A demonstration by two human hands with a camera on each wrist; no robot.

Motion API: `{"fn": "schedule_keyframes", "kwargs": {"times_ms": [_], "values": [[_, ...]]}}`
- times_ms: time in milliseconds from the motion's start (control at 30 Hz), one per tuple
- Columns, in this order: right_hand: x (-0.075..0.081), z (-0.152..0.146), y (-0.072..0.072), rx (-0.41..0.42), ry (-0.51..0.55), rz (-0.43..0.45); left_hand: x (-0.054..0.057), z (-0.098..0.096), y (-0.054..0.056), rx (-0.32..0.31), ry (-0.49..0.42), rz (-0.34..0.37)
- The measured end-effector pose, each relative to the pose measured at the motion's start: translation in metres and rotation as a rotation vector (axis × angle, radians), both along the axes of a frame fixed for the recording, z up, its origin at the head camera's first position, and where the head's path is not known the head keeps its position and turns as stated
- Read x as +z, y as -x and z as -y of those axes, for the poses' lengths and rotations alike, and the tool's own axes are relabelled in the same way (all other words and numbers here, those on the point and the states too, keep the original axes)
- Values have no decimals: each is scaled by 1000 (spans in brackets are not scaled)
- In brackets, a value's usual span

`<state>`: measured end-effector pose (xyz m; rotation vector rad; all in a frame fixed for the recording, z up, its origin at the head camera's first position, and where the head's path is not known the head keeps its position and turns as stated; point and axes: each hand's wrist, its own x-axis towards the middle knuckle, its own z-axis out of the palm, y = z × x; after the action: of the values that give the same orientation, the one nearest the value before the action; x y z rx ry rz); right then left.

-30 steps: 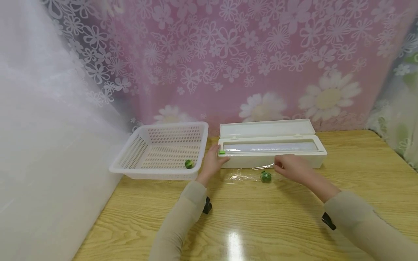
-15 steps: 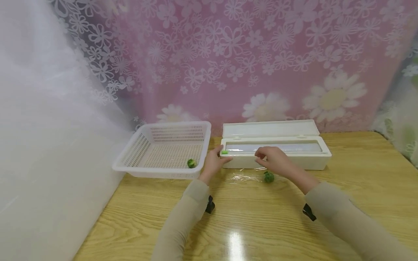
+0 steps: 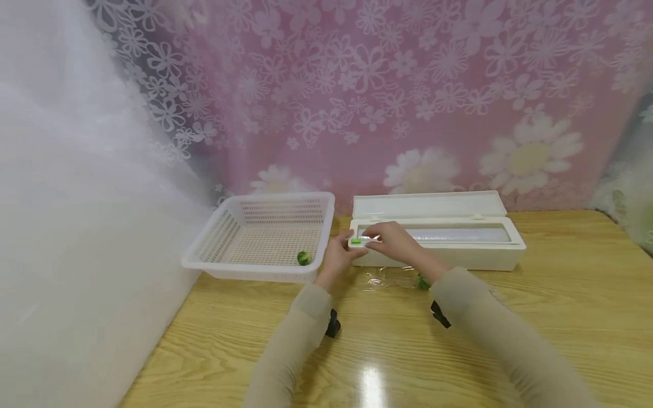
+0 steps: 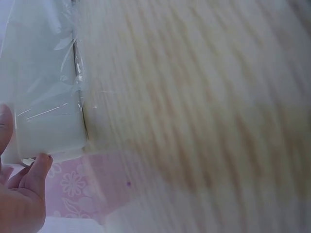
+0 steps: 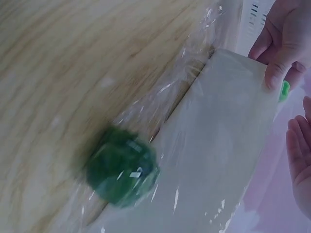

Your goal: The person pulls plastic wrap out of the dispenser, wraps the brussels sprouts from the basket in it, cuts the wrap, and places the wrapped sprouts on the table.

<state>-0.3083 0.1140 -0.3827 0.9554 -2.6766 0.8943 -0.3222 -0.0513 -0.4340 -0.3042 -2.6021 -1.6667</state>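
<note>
My left hand (image 3: 336,258) grips the left end of a white cling film dispenser (image 3: 459,259), its thumb on the front and fingers at the end. The dispenser's lid stands raised, and a film roll (image 3: 454,234) lies inside. My right hand (image 3: 395,241) hovers over the left part of the dispenser, fingers loosely bent, close to the green cutter slider (image 3: 355,241); the right wrist view shows it apart from the slider (image 5: 285,91). Clear film (image 3: 380,277) hangs down the front onto the table. A Brussels sprout (image 5: 121,167) lies there with film over it, partly hidden by my right forearm in the head view.
A white perforated basket (image 3: 257,276) stands left of the dispenser, with another Brussels sprout (image 3: 304,258) in its front right corner. The wooden table (image 3: 408,351) extends in front. A pink flowered curtain (image 3: 326,96) hangs behind, and white sheeting (image 3: 76,226) at the left.
My right hand has moved left along the dispenser, from right of the sprout to near the green slider. My left hand stays on the dispenser's end. The head view has shifted slightly.
</note>
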Motion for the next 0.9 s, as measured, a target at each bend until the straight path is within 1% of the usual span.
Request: {"fn": "schedule_keyframes", "kwargs": {"times_ms": [100,200,400,500,633,733,900], "values": [[-1,10,5,1,-14,7,0,0,-1,10,-19,6],[-4,18,10,-9,-45,-2,-1,-1,-1,18,-13,-5],[-10,28,14,-27,-83,-15,0,1,0,40,58,-32],[-11,31,14,-27,-92,-45,2,0,0,43,88,-37],[-12,33,15,-11,-101,-118,2,0,1,51,113,-42],[-13,33,16,-8,-108,-139,2,1,2,51,142,-49],[-15,31,18,-20,-110,-149,2,1,2,50,173,-48]]}}
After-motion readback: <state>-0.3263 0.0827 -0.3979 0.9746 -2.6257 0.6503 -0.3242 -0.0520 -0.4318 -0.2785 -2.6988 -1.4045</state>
